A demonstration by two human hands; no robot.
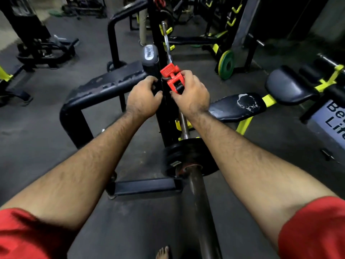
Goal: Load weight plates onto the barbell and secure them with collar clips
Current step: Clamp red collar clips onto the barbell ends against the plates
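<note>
A bare foot (162, 251) shows at the very bottom, right beside the near end of the barbell (200, 193), which runs away from the person toward the rack. Black weight plates (188, 156) already sit on the bar, a little way up from that end, and I see no clip against them. That could go wrong: if the bar tips, the plates might slide off and land near those toes. Farther up, both hands meet at the bar. The right hand (192, 94) holds a red collar clip (172, 79), with its fingers curled shut around the lower part, and the clip's lever looks flipped up. The left hand (144, 96) has its fingers bent around something dark just beside the clip; I cannot tell if it is the bar or the black post (164, 53) of the rack. The clip is well apart from the plates, so I think it still has to go next to them and be snapped shut. If the lever is left up, the clip will not hold, and a quick snap could pinch a finger.
</note>
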